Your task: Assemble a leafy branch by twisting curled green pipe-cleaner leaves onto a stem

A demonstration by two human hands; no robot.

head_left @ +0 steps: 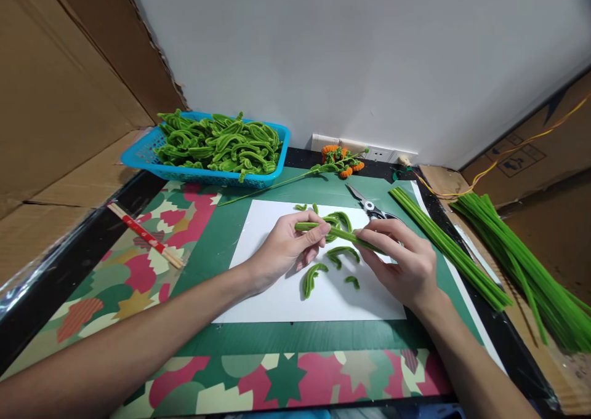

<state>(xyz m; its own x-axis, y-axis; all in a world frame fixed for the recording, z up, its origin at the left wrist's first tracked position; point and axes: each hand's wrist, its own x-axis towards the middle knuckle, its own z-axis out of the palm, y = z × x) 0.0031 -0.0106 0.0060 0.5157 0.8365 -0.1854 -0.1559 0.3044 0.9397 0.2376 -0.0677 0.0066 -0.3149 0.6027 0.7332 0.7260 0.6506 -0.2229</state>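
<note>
Between my two hands, over the white paper (272, 296), stretches a short bundle of green pipe cleaners (344, 233). My left hand (295, 240) pinches its left end between thumb and fingers. Toward the other end, my right hand (404, 256) grips it with thumb and fingertips, the palm partly covering that end. Below and behind the hands lie several bent green pipe cleaner pieces (314, 277), some curled into leaf-like loops. Scissors (368, 206) with dark handles rest just beyond my right hand, their blades pointing away to the left.
A blue basket (207, 174) heaped with curled green pieces stands back left. Orange pipe cleaner flowers (336, 153) on a green stem lie behind the paper. Long green pipe cleaners (447, 247) are bundled at right, near a larger bunch (521, 271). Wrapped chopsticks (145, 234) lie left.
</note>
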